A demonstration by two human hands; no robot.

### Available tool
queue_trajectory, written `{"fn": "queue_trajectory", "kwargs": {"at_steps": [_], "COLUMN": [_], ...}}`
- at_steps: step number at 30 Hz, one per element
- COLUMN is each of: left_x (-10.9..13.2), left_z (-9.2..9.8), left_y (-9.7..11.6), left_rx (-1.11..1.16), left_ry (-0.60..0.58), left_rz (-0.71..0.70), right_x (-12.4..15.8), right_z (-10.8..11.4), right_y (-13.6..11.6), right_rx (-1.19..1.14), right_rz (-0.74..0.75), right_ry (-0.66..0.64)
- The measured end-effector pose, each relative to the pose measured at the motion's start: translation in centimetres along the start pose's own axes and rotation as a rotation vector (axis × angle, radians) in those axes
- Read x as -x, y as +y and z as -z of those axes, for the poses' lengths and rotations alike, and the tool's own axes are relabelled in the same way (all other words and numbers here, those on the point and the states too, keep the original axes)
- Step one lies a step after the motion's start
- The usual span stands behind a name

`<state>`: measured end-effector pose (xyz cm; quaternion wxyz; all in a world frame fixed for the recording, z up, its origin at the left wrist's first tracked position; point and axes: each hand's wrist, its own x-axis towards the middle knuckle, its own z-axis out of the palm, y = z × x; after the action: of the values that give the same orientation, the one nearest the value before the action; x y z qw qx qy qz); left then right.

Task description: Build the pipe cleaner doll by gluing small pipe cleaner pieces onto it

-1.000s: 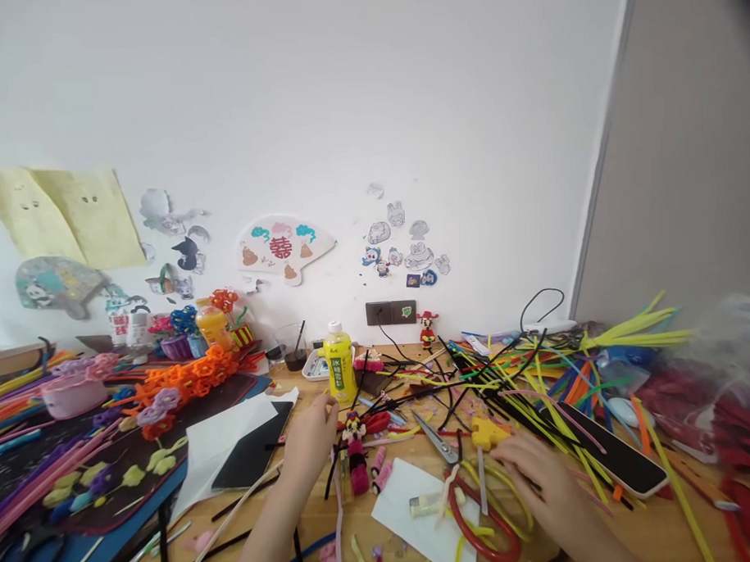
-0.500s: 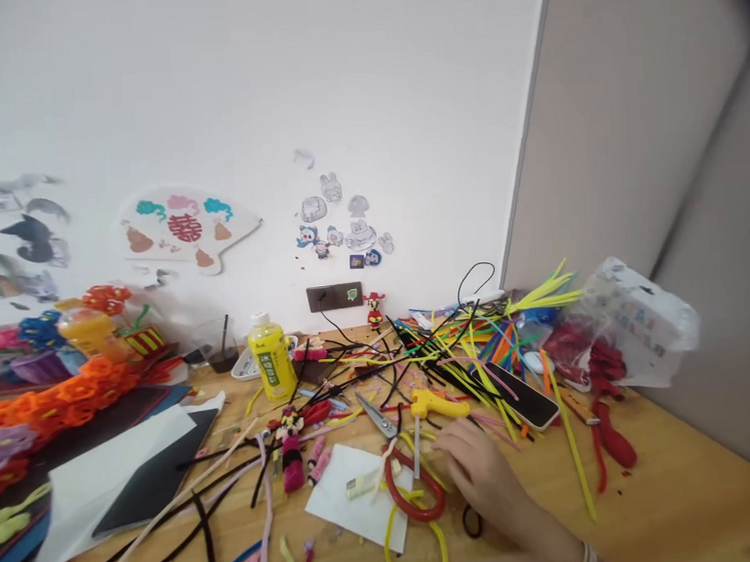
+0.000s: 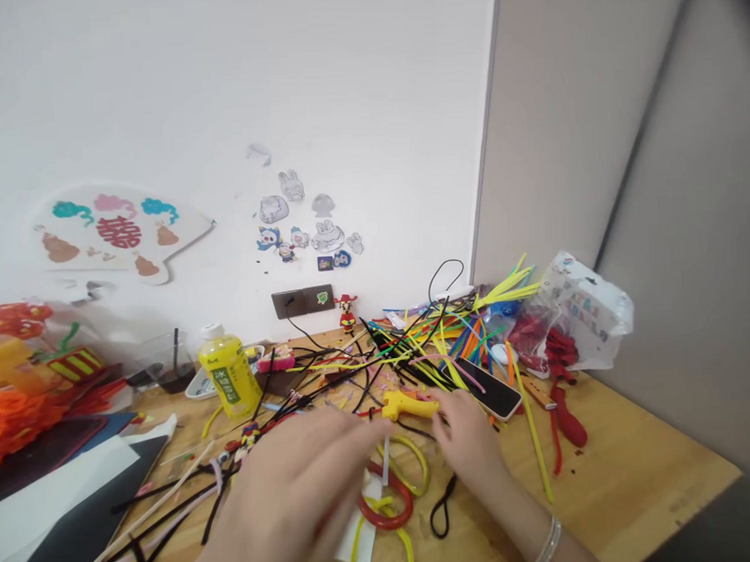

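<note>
A yellow glue gun [image 3: 410,405] lies among the craft scraps, its clear glue stick [image 3: 385,461] jutting toward me. The fingers of my right hand [image 3: 473,446] close around the end of its handle. My left hand [image 3: 296,497], blurred, hovers over the table with fingers stretched toward the gun; nothing shows in it, though its palm side is hidden. Below the gun are the red handles [image 3: 389,522] of scissors, whose blades my left hand covers. Bent yellow pipe cleaners [image 3: 411,550] and a black loop [image 3: 441,516] lie close by.
A tangle of coloured pipe cleaners [image 3: 432,344] spreads along the back, beside a phone [image 3: 490,392] and a plastic bag [image 3: 588,306]. A yellow drink bottle [image 3: 231,376] stands left, near a cup with dark liquid [image 3: 175,370]. A small red-hatted figure [image 3: 347,313] stands at the wall.
My left hand has come into view from below. My right hand has moved up onto the glue gun's handle. The view has swung right.
</note>
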<state>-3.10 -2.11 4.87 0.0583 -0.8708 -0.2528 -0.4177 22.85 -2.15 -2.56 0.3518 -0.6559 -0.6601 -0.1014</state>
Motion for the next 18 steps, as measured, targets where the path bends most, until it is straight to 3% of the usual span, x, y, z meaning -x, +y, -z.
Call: {"fn": "queue_trajectory", "kwargs": {"at_steps": [1, 2, 4, 6, 9, 13, 18], "left_x": [-0.9, -1.4, -1.2, 0.0, 1.6, 2.1, 2.2], "left_z": [-0.3, -0.8, -1.9, -3.0, -4.1, -4.3, -4.2], "left_y": [-0.6, -1.4, -3.1, -4.8, -6.0, -6.0, -6.2], "left_rx": [-0.027, -0.056, -0.086, -0.081, -0.071, -0.080, -0.092], "left_ry": [-0.044, -0.017, -0.012, -0.050, -0.088, -0.111, -0.103], "left_rz": [0.037, 0.095, 0.269, 0.414, 0.471, 0.478, 0.476], "right_x": [-0.5, -0.8, -1.3, -1.3, -1.2, -1.9, -2.9], "right_z": [0.4, 0.7, 1.1, 1.3, 1.2, 0.9, -0.4], "right_y": [1.1, 2.2, 4.5, 6.4, 7.7, 6.9, 3.6], "right_rx": [0.117, 0.238, 0.424, 0.499, 0.510, 0.457, 0.319], "right_rz": [-0.150, -0.249, -0.383, -0.413, -0.373, -0.360, -0.239], "right_ry": [0.036, 0.042, -0.009, -0.080, -0.132, -0.140, -0.207]}}
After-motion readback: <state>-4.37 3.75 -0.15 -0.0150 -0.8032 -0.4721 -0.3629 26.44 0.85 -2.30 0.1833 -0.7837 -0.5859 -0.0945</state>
